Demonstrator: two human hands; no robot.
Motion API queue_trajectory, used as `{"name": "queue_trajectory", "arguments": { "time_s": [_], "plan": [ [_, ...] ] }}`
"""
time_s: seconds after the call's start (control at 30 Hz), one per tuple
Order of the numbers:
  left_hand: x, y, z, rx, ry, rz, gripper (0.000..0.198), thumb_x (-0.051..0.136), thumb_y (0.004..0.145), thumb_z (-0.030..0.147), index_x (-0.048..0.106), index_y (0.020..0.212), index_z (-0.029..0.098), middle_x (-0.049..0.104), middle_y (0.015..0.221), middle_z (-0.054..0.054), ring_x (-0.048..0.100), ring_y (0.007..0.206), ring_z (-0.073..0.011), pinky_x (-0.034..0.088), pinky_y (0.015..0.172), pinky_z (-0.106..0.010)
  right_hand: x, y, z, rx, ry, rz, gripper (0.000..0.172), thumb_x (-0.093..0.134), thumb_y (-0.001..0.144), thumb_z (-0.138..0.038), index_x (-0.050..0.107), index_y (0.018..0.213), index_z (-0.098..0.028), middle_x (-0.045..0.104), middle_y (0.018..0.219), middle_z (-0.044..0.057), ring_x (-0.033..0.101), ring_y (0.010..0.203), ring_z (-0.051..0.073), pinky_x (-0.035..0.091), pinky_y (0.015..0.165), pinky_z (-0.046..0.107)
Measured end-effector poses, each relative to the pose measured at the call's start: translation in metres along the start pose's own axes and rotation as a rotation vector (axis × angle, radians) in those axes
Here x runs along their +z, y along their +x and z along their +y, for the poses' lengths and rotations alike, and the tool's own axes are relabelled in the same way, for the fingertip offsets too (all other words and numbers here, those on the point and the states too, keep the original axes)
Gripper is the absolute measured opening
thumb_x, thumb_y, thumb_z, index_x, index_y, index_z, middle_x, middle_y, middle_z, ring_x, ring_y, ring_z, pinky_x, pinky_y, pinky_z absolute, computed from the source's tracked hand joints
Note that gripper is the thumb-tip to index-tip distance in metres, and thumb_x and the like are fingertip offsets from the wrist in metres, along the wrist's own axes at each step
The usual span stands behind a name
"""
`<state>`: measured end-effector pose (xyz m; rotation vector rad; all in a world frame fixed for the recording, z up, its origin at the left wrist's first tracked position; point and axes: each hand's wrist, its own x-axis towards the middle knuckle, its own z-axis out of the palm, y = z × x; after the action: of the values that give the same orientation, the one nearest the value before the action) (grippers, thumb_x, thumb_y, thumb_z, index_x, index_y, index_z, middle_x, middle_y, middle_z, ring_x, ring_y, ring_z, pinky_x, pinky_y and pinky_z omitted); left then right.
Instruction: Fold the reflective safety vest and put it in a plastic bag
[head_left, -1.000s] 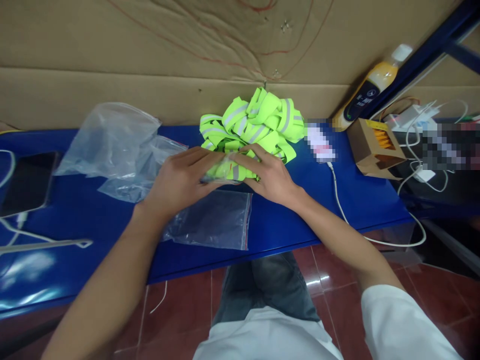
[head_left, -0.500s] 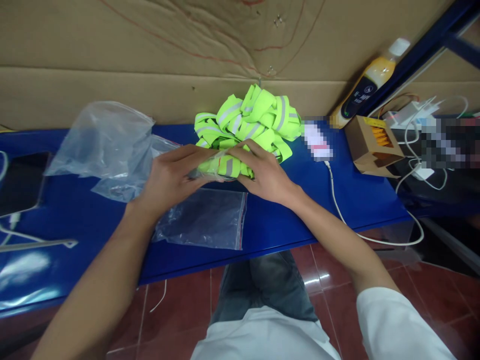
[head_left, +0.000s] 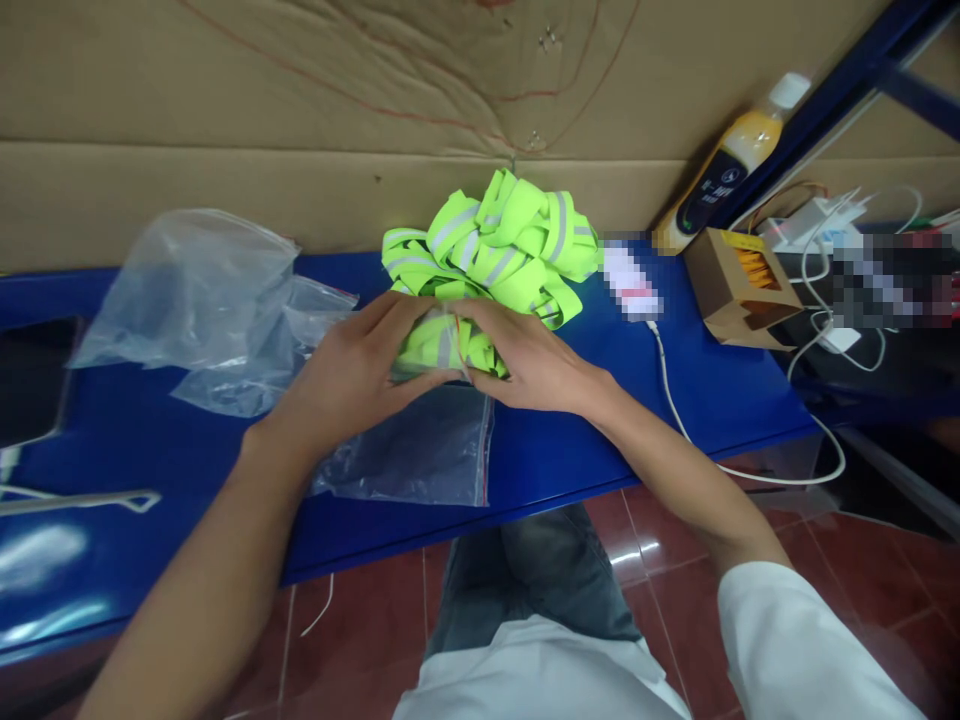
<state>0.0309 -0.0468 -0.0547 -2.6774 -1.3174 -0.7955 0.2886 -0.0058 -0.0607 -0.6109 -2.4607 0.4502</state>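
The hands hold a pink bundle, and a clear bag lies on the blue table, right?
Not pink: in the head view, the left hand and right hand hold a yellow-green bundle. A clear bag does lie on the blue table.

Smartphone (head_left: 34, 380) cut by left edge. White item (head_left: 634, 282) at cable (head_left: 670, 385) end pixelated, unidentifiable. Drink bottle (head_left: 724, 170): small label print illegible. Reflective strap (head_left: 442, 342) part-hidden by fingers (head_left: 424, 385); flat zip-lock bag (head_left: 412, 455) partly behind left hand (head_left: 356, 360)
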Motion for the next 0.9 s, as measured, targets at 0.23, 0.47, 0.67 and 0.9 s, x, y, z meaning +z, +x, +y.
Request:
{"name": "queue_trajectory", "arguments": {
  "time_s": [0.23, 0.47, 0.67, 0.9],
  "plan": [
    [-0.002, 0.001, -0.004, -0.070, -0.023, 0.033, 0.062, 0.064, 0.110, 0.061, 0.052, 0.152, 0.017, 0.075, 0.139, -0.017, 0.075, 0.126, -0.0320, 0.063, 0.107, -0.044, 0.006, 0.002, 0.007, -0.025, 0.144, 0.161, 0.033, 0.067, 0.106, -0.028, 0.059, 0.136, -0.016, 0.077, 0.130, 0.013, 0.076, 0.116, 0.024, 0.061, 0.099, 0.038],
    [0.006, 0.003, 0.009, 0.099, 0.026, 0.007, 0.051, 0.062, 0.113, 0.052, 0.055, 0.146, 0.013, 0.075, 0.131, -0.020, 0.076, 0.120, -0.0375, 0.065, 0.100, -0.050, 0.019, 0.000, 0.008, -0.087, 0.083, 0.132, 0.017, 0.062, 0.103, -0.010, 0.073, 0.114, -0.015, 0.075, 0.124, 0.014, 0.075, 0.119, 0.025, 0.062, 0.098, 0.038],
    [0.005, 0.002, 0.006, 0.035, -0.028, 0.068, 0.057, 0.062, 0.112, 0.059, 0.054, 0.152, 0.019, 0.074, 0.138, -0.018, 0.075, 0.127, -0.0363, 0.064, 0.108, -0.050, 0.008, 0.003, 0.004, -0.072, 0.246, 0.214, 0.038, 0.068, 0.100, -0.019, 0.065, 0.137, -0.014, 0.077, 0.138, 0.014, 0.074, 0.130, 0.024, 0.059, 0.112, 0.039],
    [-0.002, -0.001, -0.003, -0.069, -0.021, 0.176, 0.059, 0.065, 0.109, 0.066, 0.060, 0.144, 0.019, 0.078, 0.130, -0.013, 0.077, 0.121, -0.0304, 0.065, 0.104, -0.044, 0.005, 0.005, 0.014, -0.074, 0.584, 0.167, 0.047, 0.062, 0.109, -0.034, 0.059, 0.152, -0.015, 0.067, 0.152, 0.018, 0.066, 0.144, 0.026, 0.057, 0.120, 0.046]
  ]
}}
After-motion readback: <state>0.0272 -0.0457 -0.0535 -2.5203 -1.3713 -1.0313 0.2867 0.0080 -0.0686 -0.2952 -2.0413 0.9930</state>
